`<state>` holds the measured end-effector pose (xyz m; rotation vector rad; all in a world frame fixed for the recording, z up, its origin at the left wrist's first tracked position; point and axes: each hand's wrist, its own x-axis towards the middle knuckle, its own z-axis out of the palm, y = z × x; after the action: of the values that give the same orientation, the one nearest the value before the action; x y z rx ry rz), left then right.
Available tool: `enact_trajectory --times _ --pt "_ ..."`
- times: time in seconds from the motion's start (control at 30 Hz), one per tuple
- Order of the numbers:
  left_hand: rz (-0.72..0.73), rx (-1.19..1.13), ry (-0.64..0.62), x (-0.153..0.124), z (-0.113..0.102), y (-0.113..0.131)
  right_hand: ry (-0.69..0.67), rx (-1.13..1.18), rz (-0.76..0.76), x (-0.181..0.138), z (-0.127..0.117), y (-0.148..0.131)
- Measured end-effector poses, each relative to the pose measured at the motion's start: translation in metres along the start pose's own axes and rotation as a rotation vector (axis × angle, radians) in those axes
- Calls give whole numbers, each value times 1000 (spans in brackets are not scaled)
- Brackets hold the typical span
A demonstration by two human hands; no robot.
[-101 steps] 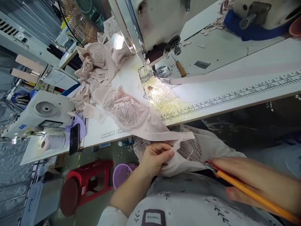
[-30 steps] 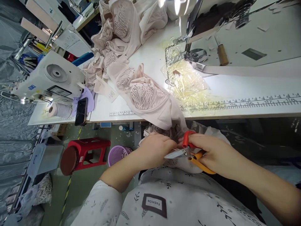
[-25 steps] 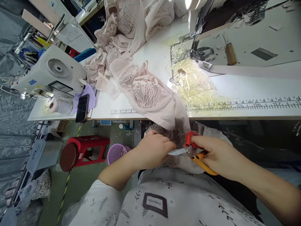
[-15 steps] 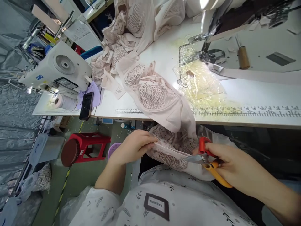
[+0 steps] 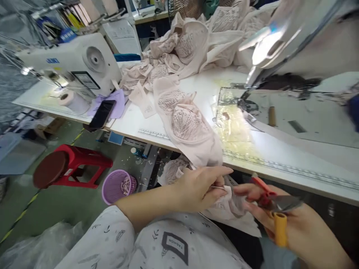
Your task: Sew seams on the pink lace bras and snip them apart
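Observation:
My left hand (image 5: 200, 186) is closed in a pinch on the pale pink lace garment (image 5: 190, 130) that hangs from the table edge onto my lap. My right hand (image 5: 283, 220) grips red and orange scissors (image 5: 273, 203), blades pointing right, just to the right of the fabric in my lap. The two hands are close together below the table edge.
A white sewing machine (image 5: 294, 41) with a lit lamp stands on the white table (image 5: 280, 149). More pink garments (image 5: 196, 41) are piled behind. A second machine (image 5: 73, 63), a thread roll (image 5: 73, 101) and a phone (image 5: 101, 114) lie left. A red stool (image 5: 61, 168) and purple basket (image 5: 117, 185) stand on the floor.
The view has swung and tilted. My right hand has pulled the scissors away to the right of the fabric, and my left hand has shifted right, pinching the garment.

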<state>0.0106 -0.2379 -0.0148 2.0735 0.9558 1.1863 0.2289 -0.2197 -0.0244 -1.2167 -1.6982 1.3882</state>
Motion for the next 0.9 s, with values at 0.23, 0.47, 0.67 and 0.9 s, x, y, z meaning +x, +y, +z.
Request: enact_trajectory --times 0.23,0.47,0.67,0.9 --pt "-106 -33 -136 13 5 11 -109 55 -97 9 -3 -23" --pt "-573 -343 -144 11 9 14 -18 181 -134 8 13 -21" --pt "-735 -721 -30 15 19 12 -8 81 -187 18 6 -24" --pt "-917 -690 -85 22 2 10 -452 -215 -64 2 -35 -8"
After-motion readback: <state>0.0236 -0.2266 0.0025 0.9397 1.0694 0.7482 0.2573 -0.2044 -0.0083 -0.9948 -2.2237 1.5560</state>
